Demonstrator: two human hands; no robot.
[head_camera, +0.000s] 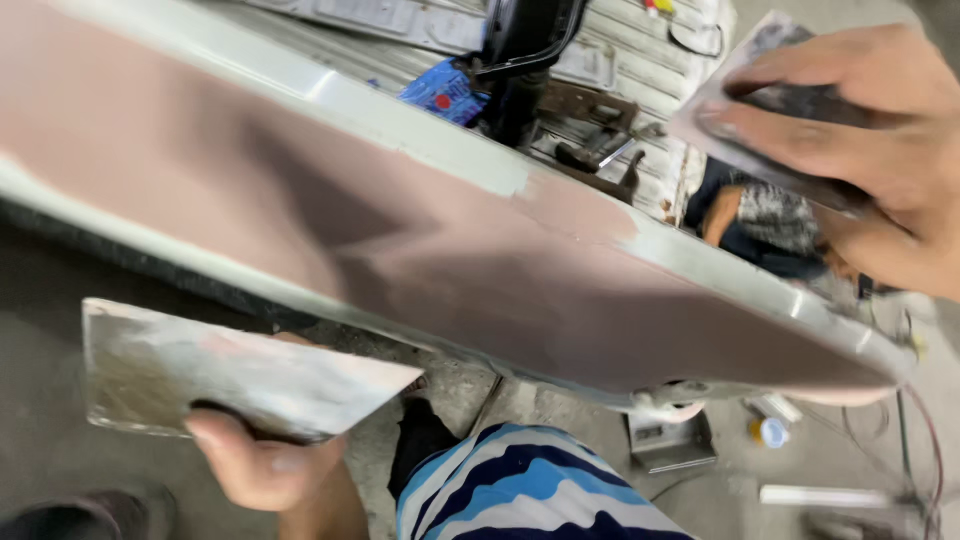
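A long vehicle body panel runs from upper left to lower right, pale green metal coated with brownish-pink filler. My left hand sits below it at the lower left, gripping a flat metal plate smeared with filler. At the upper right my right hand is closed on a thin flat spreader blade, held just above the panel's far edge. My knee in blue and white striped cloth shows at the bottom.
Behind the panel lies a ribbed truck bed with a dark metal part, a blue packet and rusty tools. On the concrete floor at lower right are a small grey box, a small bottle and cables.
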